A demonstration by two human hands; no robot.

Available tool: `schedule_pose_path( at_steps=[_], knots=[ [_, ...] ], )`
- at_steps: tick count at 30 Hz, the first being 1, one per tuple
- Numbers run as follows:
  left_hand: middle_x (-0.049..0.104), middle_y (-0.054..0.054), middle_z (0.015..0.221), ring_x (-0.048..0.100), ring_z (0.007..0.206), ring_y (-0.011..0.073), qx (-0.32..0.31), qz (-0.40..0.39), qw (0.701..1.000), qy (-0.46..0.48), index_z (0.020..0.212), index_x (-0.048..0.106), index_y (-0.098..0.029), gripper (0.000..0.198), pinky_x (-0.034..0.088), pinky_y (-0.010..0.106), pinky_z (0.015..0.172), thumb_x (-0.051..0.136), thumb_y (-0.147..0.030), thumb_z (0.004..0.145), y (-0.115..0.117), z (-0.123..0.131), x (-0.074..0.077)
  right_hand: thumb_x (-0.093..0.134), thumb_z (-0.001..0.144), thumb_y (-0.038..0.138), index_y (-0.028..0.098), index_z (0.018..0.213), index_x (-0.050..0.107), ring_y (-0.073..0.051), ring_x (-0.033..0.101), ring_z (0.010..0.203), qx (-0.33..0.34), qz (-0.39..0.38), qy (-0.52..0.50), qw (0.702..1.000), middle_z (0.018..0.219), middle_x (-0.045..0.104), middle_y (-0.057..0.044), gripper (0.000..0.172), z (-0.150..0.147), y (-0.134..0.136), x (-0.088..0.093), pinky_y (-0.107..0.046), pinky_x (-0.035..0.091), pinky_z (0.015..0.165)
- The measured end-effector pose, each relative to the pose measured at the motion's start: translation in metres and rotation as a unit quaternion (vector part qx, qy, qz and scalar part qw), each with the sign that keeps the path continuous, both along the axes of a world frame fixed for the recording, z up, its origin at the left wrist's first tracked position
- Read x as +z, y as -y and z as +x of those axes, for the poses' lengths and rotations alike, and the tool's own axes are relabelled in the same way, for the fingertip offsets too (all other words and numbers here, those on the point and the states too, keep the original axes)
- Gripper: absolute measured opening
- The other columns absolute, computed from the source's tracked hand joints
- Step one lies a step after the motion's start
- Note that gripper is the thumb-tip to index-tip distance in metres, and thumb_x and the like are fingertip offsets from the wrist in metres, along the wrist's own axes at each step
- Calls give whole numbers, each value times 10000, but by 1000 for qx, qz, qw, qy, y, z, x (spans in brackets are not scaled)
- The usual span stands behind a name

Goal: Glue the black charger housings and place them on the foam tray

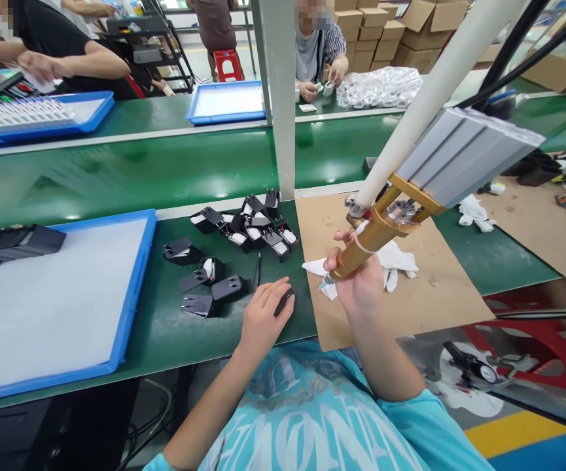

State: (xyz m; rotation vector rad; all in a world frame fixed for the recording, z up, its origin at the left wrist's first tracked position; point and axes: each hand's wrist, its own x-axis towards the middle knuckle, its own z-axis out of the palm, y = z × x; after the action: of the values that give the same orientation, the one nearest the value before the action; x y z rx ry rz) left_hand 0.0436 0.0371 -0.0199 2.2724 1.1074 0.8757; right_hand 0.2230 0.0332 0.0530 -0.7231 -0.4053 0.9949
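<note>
My left hand (267, 309) is closed around a small black plastic piece (284, 301) at the table's front, most of it hidden by the fingers. My right hand (361, 281) grips a gold-coloured dispensing gun (361, 247), tilted with its narrow pale-blue nozzle (326, 282) pointing down and left. The nozzle is apart from the black piece. Left of my hands lie several loose black plug adapter housings (228, 286) with pins. Behind them is a pile of similar black housings (258, 226) with white parts inside. A slim black tool (257, 270) lies just beyond my left hand.
A blue-rimmed tray (138, 261) with a row of black housings stands at left. Brown cardboard (440, 294) and white gloves (398, 261) lie under the gun. A white post (283, 98) rises behind the pile. Co-workers sit across the green bench.
</note>
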Motion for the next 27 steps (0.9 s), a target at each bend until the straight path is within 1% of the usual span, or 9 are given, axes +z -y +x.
schedule_pose_path(
  at_steps=[6, 11, 14, 17, 19, 21, 23, 25, 27],
  knots=[
    [657, 70, 1255, 624, 1000, 257, 3, -25, 993, -115, 1170, 646, -279, 279, 480, 387, 889, 519, -355, 933, -3, 0, 3, 660, 767, 390, 241, 866, 604, -91, 603, 488, 2, -24, 7, 1000, 878, 689, 36, 187, 1, 1, 0, -245, 493, 473],
    [661, 81, 931, 608, 851, 232, -26, -12, 974, -226, 1175, 636, -264, 289, 457, 294, 669, 486, -343, 942, -8, -1, 8, 679, 748, 348, 245, 871, 614, -95, 619, 504, 8, 1, 6, 1000, 871, 681, 42, 173, 2, 2, -1, -238, 489, 471],
    [627, 79, 941, 603, 877, 234, -33, -50, 980, -188, 1123, 635, -251, 258, 454, 293, 674, 479, -329, 933, -11, -1, 10, 682, 738, 341, 238, 863, 617, -93, 618, 497, 2, 5, 9, 1000, 853, 680, 44, 174, 2, 1, -1, -235, 484, 465],
    [614, 48, 944, 608, 860, 207, -17, -192, 981, -17, 1120, 586, -255, 267, 480, 296, 715, 523, -404, 907, -12, -6, 15, 674, 742, 353, 237, 868, 611, -96, 614, 495, -7, 1, 18, 1000, 854, 679, 40, 183, 1, 1, -1, -236, 471, 452],
    [596, 23, 875, 597, 746, 176, 1, -346, 926, 151, 1146, 530, -263, 358, 488, 282, 630, 519, -513, 890, -11, -11, 20, 669, 754, 369, 240, 889, 610, -101, 618, 499, -18, 0, 32, 999, 854, 677, 39, 195, 1, 1, 0, -240, 473, 462],
    [562, 8, 791, 558, 636, 156, 9, -479, 825, 300, 1166, 489, -271, 455, 444, 253, 504, 495, -610, 863, -9, -17, 27, 655, 780, 405, 248, 916, 607, -106, 625, 509, -30, 10, 48, 998, 877, 675, 38, 212, -1, 1, -1, -249, 481, 480],
    [541, 9, 757, 521, 590, 141, 5, -549, 736, 396, 1163, 482, -273, 499, 383, 222, 438, 512, -643, 829, -7, -24, 35, 634, 803, 472, 261, 944, 603, -108, 632, 527, -42, 27, 62, 997, 930, 674, 30, 256, -2, 1, -2, -261, 496, 501],
    [540, 21, 775, 493, 584, 127, 4, -562, 699, 441, 1148, 499, -273, 485, 339, 200, 414, 529, -627, 819, -5, -30, 40, 609, 808, 554, 273, 986, 607, -114, 636, 546, -48, 43, 81, 995, 982, 672, 14, 333, -4, 2, -3, -274, 503, 508],
    [543, 33, 802, 472, 576, 122, 8, -553, 700, 452, 1146, 511, -276, 469, 306, 192, 391, 507, -621, 829, -2, -37, 42, 599, 793, 618, 279, 1024, 621, -121, 636, 554, -47, 56, 109, 991, 1022, 665, -2, 411, -5, 2, -5, -286, 501, 503]
  ],
)
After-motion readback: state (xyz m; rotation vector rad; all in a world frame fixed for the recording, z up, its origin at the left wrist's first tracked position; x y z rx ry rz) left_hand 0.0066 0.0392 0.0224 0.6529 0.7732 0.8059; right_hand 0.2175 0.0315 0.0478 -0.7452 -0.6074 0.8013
